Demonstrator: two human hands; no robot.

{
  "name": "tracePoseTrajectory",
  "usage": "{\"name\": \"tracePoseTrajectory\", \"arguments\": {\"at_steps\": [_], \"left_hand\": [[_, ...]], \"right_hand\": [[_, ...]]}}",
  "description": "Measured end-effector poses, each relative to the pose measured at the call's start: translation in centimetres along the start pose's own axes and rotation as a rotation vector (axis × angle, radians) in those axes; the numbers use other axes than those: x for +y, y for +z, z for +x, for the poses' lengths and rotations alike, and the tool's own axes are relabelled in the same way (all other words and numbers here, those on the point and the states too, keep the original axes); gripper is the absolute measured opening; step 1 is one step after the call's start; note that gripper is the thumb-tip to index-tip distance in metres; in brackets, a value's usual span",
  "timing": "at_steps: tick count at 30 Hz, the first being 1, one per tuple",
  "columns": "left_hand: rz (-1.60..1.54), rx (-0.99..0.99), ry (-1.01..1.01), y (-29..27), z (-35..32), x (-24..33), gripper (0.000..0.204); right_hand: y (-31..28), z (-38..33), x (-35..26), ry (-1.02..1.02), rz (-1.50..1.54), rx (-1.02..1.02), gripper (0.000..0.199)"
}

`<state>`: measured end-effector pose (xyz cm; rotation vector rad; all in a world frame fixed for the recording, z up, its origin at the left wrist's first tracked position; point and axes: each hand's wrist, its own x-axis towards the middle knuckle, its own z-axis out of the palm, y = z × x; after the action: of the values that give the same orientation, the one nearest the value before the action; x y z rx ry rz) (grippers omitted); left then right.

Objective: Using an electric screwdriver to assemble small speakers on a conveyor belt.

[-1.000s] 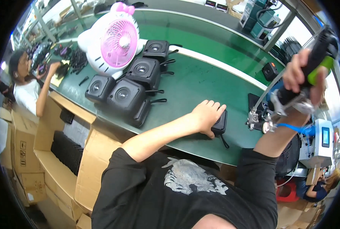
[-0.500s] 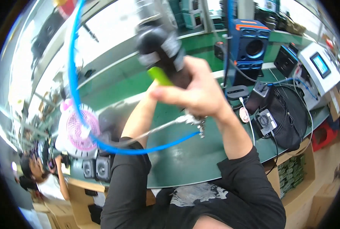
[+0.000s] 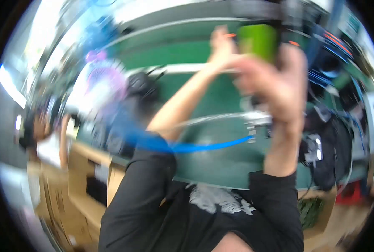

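My right hand (image 3: pixel 279 84) is wrapped round a black-and-green air tool (image 3: pixel 258 40), smeared by motion. From a metal fitting (image 3: pixel 251 128) below that hand, a blue hose (image 3: pixel 212 146) and a thinner pale line (image 3: pixel 214 118) curve off to the left. My left hand (image 3: pixel 221 46) reaches to the far side of the bench, beside a dark object with orange trim (image 3: pixel 233 35) that the tool partly hides. Blur keeps me from telling whether those left fingers grip it.
A pink-and-white fan (image 3: pixel 105 86) and small black speakers (image 3: pixel 115 140) stand at the left of the green bench (image 3: pixel 220 168). On the right are a blue speaker (image 3: pixel 327 59), a black bag (image 3: pixel 327 151) and cables. A person (image 3: pixel 48 138) works at the far left, near cardboard boxes (image 3: pixel 61 201).
My right hand and the air tool have moved right, the hose trailing along. My left hand, earlier mostly hidden behind the tool, now shows stretched toward the far side. The whole view has shifted.
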<state>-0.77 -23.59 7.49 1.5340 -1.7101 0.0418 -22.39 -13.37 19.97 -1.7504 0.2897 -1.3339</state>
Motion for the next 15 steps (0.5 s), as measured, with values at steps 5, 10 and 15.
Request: {"name": "tracePoseTrajectory", "arguments": {"at_steps": [5,10,15], "left_hand": [[0.053,-0.015,0.454,-7.0,-8.1,9.3,0.1],[0.368,0.058,0.184,-22.1,-15.6,6.5,0.075],[0.735,0.125,-0.255,-32.1,-23.1,-2.9,0.075]], "right_hand": [[-1.5,-0.4,1.6,0.044,0.074,0.017,0.038],[-2.9,0.3,3.1,0.142,0.146,-0.122,0.036],[-3.6,0.1,3.4,0.151,0.198,-0.12,0.035]]}}
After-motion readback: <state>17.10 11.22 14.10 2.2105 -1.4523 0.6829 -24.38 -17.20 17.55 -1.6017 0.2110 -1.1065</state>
